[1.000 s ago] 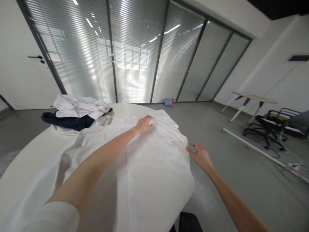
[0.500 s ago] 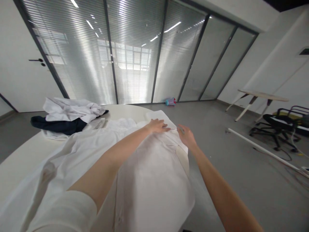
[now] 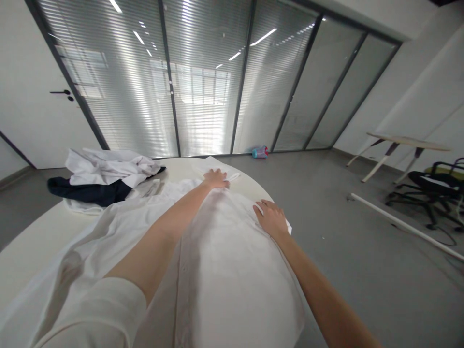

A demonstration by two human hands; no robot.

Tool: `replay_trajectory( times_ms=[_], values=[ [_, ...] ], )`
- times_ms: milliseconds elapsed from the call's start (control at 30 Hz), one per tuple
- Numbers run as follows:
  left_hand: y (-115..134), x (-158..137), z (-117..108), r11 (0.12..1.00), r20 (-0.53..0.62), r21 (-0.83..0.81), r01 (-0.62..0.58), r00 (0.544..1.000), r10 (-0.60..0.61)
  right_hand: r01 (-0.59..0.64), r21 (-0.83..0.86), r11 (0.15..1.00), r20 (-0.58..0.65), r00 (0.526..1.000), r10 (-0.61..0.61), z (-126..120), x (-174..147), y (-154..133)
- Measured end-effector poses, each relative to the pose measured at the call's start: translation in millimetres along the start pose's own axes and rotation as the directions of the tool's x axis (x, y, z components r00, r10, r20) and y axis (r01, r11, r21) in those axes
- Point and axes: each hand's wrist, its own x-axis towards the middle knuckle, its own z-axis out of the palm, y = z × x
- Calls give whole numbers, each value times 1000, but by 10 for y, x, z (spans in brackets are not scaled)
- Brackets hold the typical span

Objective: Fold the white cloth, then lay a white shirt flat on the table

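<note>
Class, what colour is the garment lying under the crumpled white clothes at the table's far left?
Dark navy garment, clearest in the head view.

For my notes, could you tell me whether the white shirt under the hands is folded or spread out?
Spread out: the shirt lies flat across the table, with both hands, left and right, pressed on it.

A shirt (image 3: 224, 270) lay spread on the table (image 3: 32, 241), covering its near and right part. The left hand (image 3: 215, 179) rested on the shirt at its 12 o'clock edge; the right hand (image 3: 271, 220) lay flat on it at about 2 o'clock. A heap of clothes (image 3: 105, 176) sat on the table at 10 o'clock, beyond the shirt. A small container (image 3: 260, 152) lay on the floor behind the table, at 1 o'clock.
</note>
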Motion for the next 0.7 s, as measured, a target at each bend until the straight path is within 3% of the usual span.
replay_trajectory(
  times_ms=[100,167,233,300,467,600,700],
  values=[
    [83,-50,-51,999,-57,-33,35,998,-37,40,65,997,-98,995,-34,-30,13,46],
    [83,-171,-100,997,-170,-58,53,983,-62,119,118,986,-213,973,-92,-90,-51,161],
    [12,-386,-122,997,-292,-78,22,956,-44,210,153,966,-306,939,-156,-160,-208,351],
    [-118,-685,-83,995,-337,-87,-44,941,13,258,205,944,-342,923,-178,-203,-452,582],
    [-420,-1452,189,993,-227,-35,-117,968,106,96,502,860,-321,943,82,-54,-1120,990],
    [-443,-1718,263,997,-83,-7,-80,993,79,-26,705,709,-171,963,206,211,-1304,921],
    [-419,-1780,223,998,-43,11,-61,997,61,-161,811,562,-32,948,317,350,-1263,784]
  ],
)
